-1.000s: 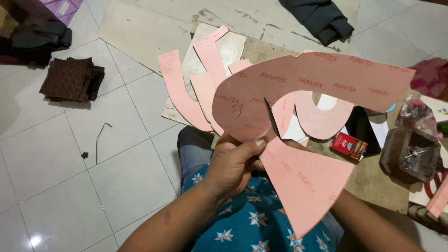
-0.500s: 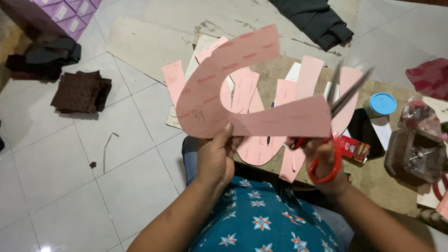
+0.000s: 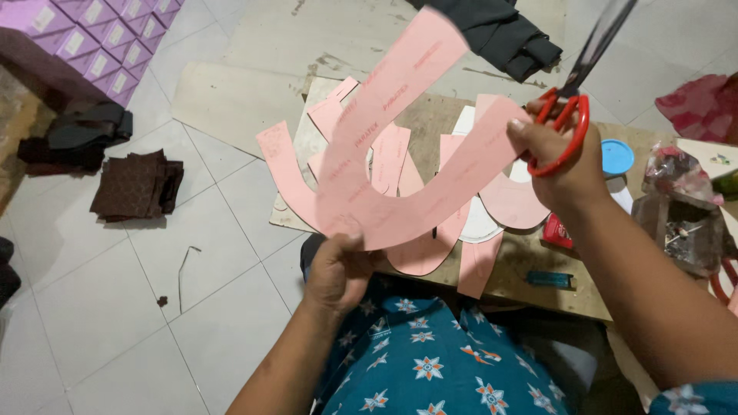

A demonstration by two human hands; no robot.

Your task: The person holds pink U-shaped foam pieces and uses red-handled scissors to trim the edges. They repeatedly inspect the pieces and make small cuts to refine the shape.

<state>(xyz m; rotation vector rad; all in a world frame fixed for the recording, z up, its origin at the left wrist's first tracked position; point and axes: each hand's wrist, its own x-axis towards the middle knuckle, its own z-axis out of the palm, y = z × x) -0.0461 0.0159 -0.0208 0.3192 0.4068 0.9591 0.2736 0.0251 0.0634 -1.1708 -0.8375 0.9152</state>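
My left hand [image 3: 338,269] pinches the bottom of a pink U-shaped card piece [image 3: 384,169] and holds it up in front of me. My right hand [image 3: 557,165] grips red-handled scissors [image 3: 573,100], blades pointing up and away, with the thumb touching the right arm of the pink piece. Behind it, more pink cut shapes [image 3: 492,200] and white ones lie on a brown work board [image 3: 538,269].
On the board sit a blue lid [image 3: 617,157], a blue lighter [image 3: 550,280], a red packet [image 3: 558,230] and a clear bag [image 3: 676,177]. Dark brown fabric squares [image 3: 134,184] lie on the white tiles at left, purple boxes [image 3: 100,46] beyond, black cloth [image 3: 507,31] at top.
The pink sheet went from a wide piece to a U shape held higher. My right hand came into view with the scissors and rose to the upper right.
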